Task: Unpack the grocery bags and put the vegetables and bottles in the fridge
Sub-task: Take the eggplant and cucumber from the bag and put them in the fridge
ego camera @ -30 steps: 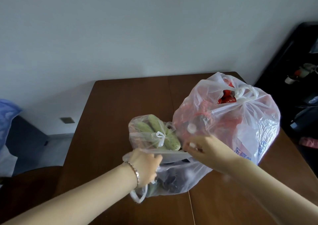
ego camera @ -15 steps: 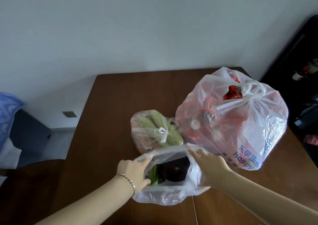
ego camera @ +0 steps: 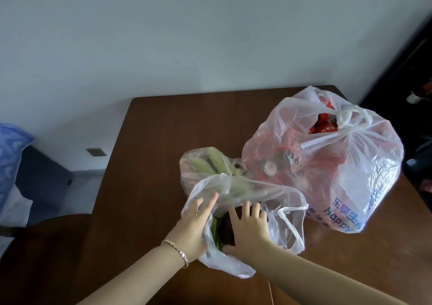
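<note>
On the desk (ego camera: 163, 153), open bag (ego camera: 252, 191) lying nearest, holding a dark vegetable (ego camera: 230, 231) and greens (ego camera: 215, 231), left hand (ego camera: 195, 225) pushing its rim aside with straight fingers (ego camera: 213, 199), right hand (ego camera: 251, 228) resting spread fingers (ego camera: 246, 210) on the dark vegetable, knotted bag (ego camera: 201, 164) of pale gourds (ego camera: 217, 162) sitting behind, big bag (ego camera: 350, 176) holding a bottle (ego camera: 270, 167) and red packets (ego camera: 325, 127).

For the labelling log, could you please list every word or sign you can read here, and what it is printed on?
"Happy": blue print low on the large bag.
"乐享生": blue characters just above it; the rest folds out of view.
White print on the red packet in that bag's mouth: too blurred to read.
</note>
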Demonstrator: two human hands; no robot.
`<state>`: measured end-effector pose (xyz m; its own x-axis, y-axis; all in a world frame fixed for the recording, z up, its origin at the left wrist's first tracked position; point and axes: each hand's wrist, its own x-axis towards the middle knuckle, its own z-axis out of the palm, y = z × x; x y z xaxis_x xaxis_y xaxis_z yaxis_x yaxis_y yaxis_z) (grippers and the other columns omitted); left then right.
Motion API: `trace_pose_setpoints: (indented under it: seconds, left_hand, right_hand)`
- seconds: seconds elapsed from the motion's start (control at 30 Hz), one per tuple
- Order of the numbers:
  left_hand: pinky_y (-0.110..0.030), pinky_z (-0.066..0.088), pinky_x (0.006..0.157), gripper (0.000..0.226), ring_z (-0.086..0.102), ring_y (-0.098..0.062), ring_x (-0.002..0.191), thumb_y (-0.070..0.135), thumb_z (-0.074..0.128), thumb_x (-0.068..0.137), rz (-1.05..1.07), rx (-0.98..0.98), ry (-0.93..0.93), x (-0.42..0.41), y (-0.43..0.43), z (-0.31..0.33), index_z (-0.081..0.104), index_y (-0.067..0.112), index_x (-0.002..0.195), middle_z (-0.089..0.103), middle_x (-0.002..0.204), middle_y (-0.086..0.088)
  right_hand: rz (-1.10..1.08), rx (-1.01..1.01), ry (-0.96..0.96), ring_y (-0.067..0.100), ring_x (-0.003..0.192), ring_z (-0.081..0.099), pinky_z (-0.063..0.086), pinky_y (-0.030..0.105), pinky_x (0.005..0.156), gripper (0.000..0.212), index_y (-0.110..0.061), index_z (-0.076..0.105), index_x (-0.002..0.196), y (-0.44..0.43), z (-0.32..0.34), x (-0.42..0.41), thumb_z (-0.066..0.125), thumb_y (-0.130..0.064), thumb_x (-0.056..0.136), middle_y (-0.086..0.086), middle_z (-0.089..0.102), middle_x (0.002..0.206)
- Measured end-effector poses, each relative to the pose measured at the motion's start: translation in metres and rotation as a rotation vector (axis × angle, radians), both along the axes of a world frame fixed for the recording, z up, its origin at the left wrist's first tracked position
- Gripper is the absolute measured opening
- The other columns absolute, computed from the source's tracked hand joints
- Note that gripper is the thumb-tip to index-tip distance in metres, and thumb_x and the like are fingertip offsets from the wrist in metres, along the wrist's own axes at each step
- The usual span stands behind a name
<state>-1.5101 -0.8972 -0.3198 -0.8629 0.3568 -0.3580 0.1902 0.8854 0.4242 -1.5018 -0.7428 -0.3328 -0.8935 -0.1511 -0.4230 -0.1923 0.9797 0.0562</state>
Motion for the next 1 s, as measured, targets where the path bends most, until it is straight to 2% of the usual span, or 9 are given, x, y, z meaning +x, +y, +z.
trace_pose_setpoints:
  seconds: [0.07, 0.13, 0.37, 0.5, 0.6, 0.77, 0.87, 0.93, 1.0]
  left_hand:
    - [-0.012, 0.045, 0.078, 0.103, 0.045, -0.011, 0.117, -0.007, 0.05, 0.082, -0.007, -0.013, 0.008, 0.0, -0.002, 0.002, -0.023, 0.041, 0.137, 0.012, 0.147, 0.004]
    - [-0.015, 0.044, 0.086, 0.1, 0.041, -0.009, 0.117, -0.01, 0.047, 0.081, 0.0, -0.003, -0.023, -0.001, -0.005, -0.001, -0.014, 0.038, 0.145, 0.02, 0.143, 0.005]
    - [-0.016, 0.045, 0.084, 0.088, 0.046, -0.006, 0.091, -0.008, 0.043, 0.086, 0.023, 0.058, -0.01, -0.004, -0.003, 0.0, -0.001, 0.034, 0.149, 0.037, 0.12, 0.007]
    - [-0.023, 0.05, 0.08, 0.09, 0.052, -0.014, 0.103, -0.01, 0.041, 0.085, 0.013, 0.036, -0.037, -0.01, 0.002, 0.01, 0.0, 0.04, 0.148, 0.029, 0.139, 0.005]
    - [-0.016, 0.042, 0.072, 0.083, 0.055, -0.02, 0.104, -0.006, 0.042, 0.088, -0.028, 0.001, -0.038, -0.014, 0.001, 0.009, 0.004, 0.037, 0.149, 0.039, 0.136, 0.0]
    - [-0.026, 0.049, 0.091, 0.052, 0.058, -0.013, 0.108, 0.022, 0.045, 0.098, -0.108, -0.134, -0.093, -0.021, -0.019, -0.005, 0.025, 0.028, 0.145, 0.054, 0.13, -0.001]
    - [-0.024, 0.042, 0.096, 0.031, 0.058, -0.009, 0.102, 0.023, 0.059, 0.09, -0.144, -0.08, 0.087, -0.005, -0.04, 0.003, 0.061, 0.019, 0.12, 0.064, 0.109, 0.006]
    - [-0.045, 0.043, 0.096, 0.018, 0.058, -0.014, 0.097, 0.017, 0.076, 0.071, -0.199, -0.207, 0.546, 0.004, -0.041, 0.011, 0.073, 0.023, 0.088, 0.068, 0.092, 0.007]
    - [-0.048, 0.042, 0.096, 0.015, 0.057, -0.014, 0.097, 0.013, 0.062, 0.085, -0.38, 0.0, 0.845, 0.013, -0.034, 0.004, 0.071, 0.019, 0.075, 0.069, 0.085, 0.005]
  right_hand:
    - [-0.056, 0.077, -0.149, 0.054, 0.135, 0.013, 0.027, 0.058, 0.104, 0.104, -0.016, -0.007, 0.15, -0.002, -0.012, -0.003, 0.058, -0.06, 0.081, 0.032, 0.006, 0.149]
    - [-0.06, 0.07, -0.162, 0.057, 0.136, 0.006, 0.024, 0.062, 0.105, 0.109, -0.02, -0.013, 0.149, -0.004, -0.021, -0.004, 0.063, -0.055, 0.08, 0.035, 0.0, 0.15]
    - [-0.022, -0.027, -0.155, 0.047, 0.135, 0.017, 0.028, 0.053, 0.106, 0.1, -0.031, 0.002, 0.147, 0.021, -0.016, -0.003, 0.066, -0.053, 0.075, 0.027, 0.011, 0.148]
    - [-0.23, -0.298, -0.256, 0.032, 0.132, 0.027, 0.036, 0.044, 0.104, 0.106, -0.037, 0.01, 0.145, 0.038, 0.003, 0.003, 0.07, -0.065, 0.062, 0.009, 0.025, 0.143]
    - [-0.215, -0.547, -0.219, 0.018, 0.126, 0.035, 0.041, 0.034, 0.101, 0.106, -0.044, 0.017, 0.14, 0.044, 0.035, 0.012, 0.075, -0.063, 0.052, -0.007, 0.031, 0.137]
    - [-0.341, -1.108, -0.022, 0.002, 0.107, 0.054, 0.045, 0.016, 0.084, 0.088, -0.05, 0.036, 0.119, 0.066, 0.082, 0.016, 0.076, -0.058, 0.042, -0.02, 0.05, 0.119]
    - [-0.512, -1.286, 0.077, 0.001, 0.1, 0.058, 0.05, 0.013, 0.068, 0.089, -0.046, 0.038, 0.118, 0.082, 0.084, 0.015, 0.074, -0.058, 0.038, -0.02, 0.053, 0.114]
    - [-0.606, -1.31, 0.154, 0.001, 0.097, 0.057, 0.049, 0.013, 0.066, 0.09, -0.044, 0.038, 0.119, 0.089, 0.078, 0.016, 0.073, -0.059, 0.037, -0.02, 0.053, 0.112]
    - [-0.689, -1.301, 0.211, 0.0, 0.094, 0.056, 0.045, 0.013, 0.07, 0.092, -0.04, 0.038, 0.12, 0.091, 0.07, 0.018, 0.071, -0.061, 0.037, -0.022, 0.051, 0.109]
